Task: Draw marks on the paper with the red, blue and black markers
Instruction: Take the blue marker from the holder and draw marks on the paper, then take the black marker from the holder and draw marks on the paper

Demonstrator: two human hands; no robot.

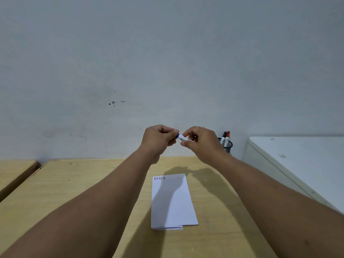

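Observation:
Both hands are raised above the far end of the wooden table (78,190). My right hand (201,144) grips the white barrel of the blue marker (183,138). My left hand (158,139) pinches its blue cap end, mostly hidden in the fingers. Below, a folded white paper (172,203) lies on the table with several short red, blue and black marks (159,178) at its top left corner. The black marker (223,138) and the red marker (227,137) stand in a black mesh pen cup (227,146) by the wall.
A white cabinet (301,161) stands to the right of the table. A second wooden table (13,174) sits at the far left across a narrow gap. A grey wall rises right behind the table.

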